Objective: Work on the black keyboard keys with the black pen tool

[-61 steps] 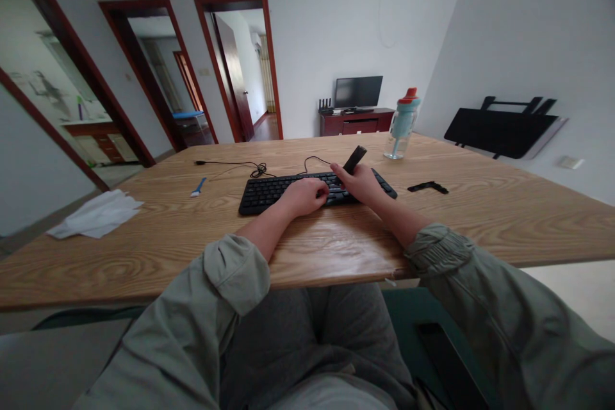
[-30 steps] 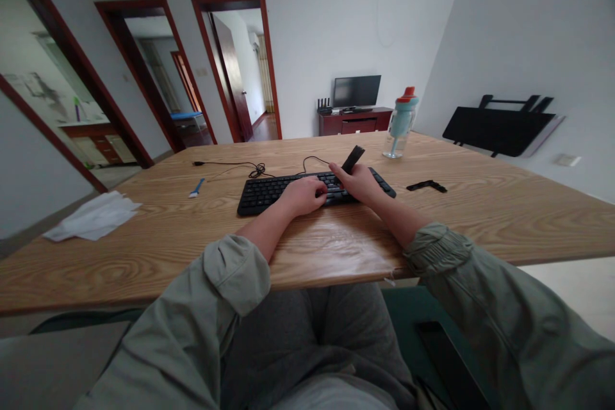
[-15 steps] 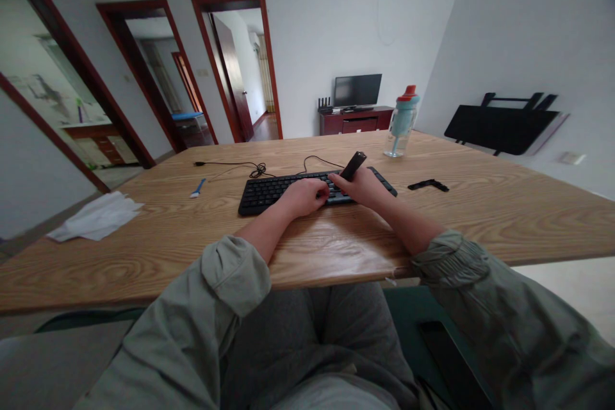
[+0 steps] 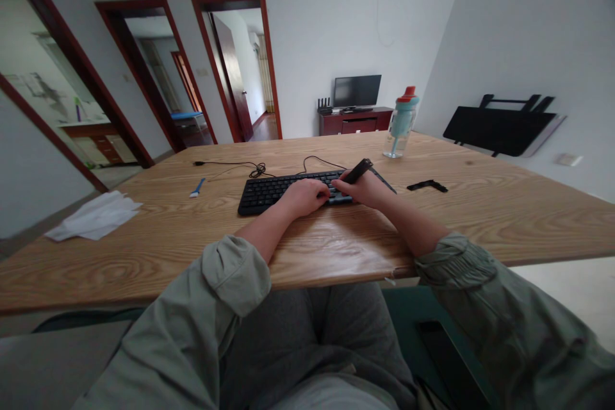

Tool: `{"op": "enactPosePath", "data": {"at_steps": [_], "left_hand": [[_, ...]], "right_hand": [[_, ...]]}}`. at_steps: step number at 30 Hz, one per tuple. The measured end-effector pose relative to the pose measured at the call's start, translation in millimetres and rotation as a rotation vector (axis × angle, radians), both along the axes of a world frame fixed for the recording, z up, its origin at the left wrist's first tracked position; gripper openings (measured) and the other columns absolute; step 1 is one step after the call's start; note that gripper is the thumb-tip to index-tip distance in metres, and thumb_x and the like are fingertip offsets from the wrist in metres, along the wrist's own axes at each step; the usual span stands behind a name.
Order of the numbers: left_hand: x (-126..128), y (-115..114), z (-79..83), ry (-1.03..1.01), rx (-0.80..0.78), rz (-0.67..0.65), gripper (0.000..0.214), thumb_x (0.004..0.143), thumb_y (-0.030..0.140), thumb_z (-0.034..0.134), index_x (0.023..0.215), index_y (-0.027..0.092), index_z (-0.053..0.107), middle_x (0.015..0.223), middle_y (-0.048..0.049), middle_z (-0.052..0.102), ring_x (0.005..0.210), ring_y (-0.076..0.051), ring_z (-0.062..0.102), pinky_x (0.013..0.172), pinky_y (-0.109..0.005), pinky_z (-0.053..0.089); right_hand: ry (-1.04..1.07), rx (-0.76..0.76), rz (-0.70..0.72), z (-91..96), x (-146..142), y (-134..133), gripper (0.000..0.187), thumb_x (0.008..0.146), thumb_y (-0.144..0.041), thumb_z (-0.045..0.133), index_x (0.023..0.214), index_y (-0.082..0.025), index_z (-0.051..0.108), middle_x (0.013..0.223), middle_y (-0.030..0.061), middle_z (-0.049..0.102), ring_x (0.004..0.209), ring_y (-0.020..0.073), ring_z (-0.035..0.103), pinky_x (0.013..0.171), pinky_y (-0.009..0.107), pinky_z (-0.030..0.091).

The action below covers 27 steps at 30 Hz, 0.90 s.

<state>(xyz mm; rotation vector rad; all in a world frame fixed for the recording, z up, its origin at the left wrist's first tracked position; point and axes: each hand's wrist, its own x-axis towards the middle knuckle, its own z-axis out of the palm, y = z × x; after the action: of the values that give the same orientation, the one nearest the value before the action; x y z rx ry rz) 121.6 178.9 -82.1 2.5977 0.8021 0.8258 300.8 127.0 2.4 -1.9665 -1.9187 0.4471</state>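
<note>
A black computer keyboard (image 4: 269, 192) lies on the wooden table in front of me. My left hand (image 4: 306, 196) rests on its middle front part, fingers curled down against it. My right hand (image 4: 362, 188) is closed around a thick black stick-like handle (image 4: 359, 171), tilted with its top end up and to the right. The handle's lower end is hidden by my fingers and points down at the keys on the keyboard's right half. What kind of tool it is cannot be made out. Both hands are close together, a small gap between them.
The keyboard's cable (image 4: 258, 170) lies coiled behind it. On the left are a small blue-and-white brush-like tool (image 4: 197, 188) and white tissue (image 4: 98, 214). To the right lie a bent black strip (image 4: 427, 186) and a water bottle (image 4: 400, 125). A phone (image 4: 449, 355) rests beside my leg.
The black handle in my right hand has tipped over to the right and lower, and that hand has shifted slightly right. My left hand has stayed almost in place.
</note>
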Motion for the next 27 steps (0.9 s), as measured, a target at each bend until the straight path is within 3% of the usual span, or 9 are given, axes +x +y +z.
{"op": "enactPosePath", "data": {"at_steps": [9,17,23,27], "left_hand": [[-1.2,-3.6,5.5,0.037,0.017,-0.042,0.026,0.094,0.032,0.054,0.102,0.025,0.078,0.103,-0.0026,0.077,0.093,-0.019,0.069,0.083,-0.027,0.05],[0.2,-7.0,9.7,0.045,0.002,-0.004,0.028,0.093,0.035,0.055,0.098,0.021,0.079,0.097,-0.0068,0.078,0.091,-0.022,0.07,0.08,-0.028,0.05],[3.8,-3.5,4.9,-0.003,-0.024,-0.032,0.025,0.092,0.031,0.056,0.097,0.023,0.079,0.099,-0.0031,0.078,0.091,-0.02,0.07,0.082,-0.028,0.051],[3.7,-1.9,2.2,-0.026,-0.058,0.004,0.022,0.088,0.03,0.06,0.099,0.024,0.078,0.102,-0.0025,0.078,0.093,-0.02,0.07,0.084,-0.029,0.052]], "right_hand": [[-0.199,-0.01,0.216,12.8,-3.2,-6.4,0.02,0.088,-0.034,0.062,0.087,-0.018,0.074,0.078,0.0048,0.073,0.07,0.0169,0.063,0.062,0.026,0.044],[-0.246,-0.03,0.349,15.9,0.1,-5.3,0.025,0.088,-0.043,0.063,0.095,-0.022,0.075,0.089,0.0043,0.075,0.08,0.0196,0.066,0.071,0.029,0.047],[-0.149,-0.151,0.253,17.4,9.7,8.8,0.025,0.087,-0.041,0.063,0.094,-0.019,0.073,0.072,0.0037,0.068,0.059,0.0159,0.058,0.054,0.027,0.044],[-0.08,-0.12,0.152,14.8,12.2,12.3,0.03,0.088,-0.046,0.062,0.088,-0.018,0.07,0.069,0.0042,0.064,0.054,0.0148,0.055,0.047,0.026,0.041]]}}
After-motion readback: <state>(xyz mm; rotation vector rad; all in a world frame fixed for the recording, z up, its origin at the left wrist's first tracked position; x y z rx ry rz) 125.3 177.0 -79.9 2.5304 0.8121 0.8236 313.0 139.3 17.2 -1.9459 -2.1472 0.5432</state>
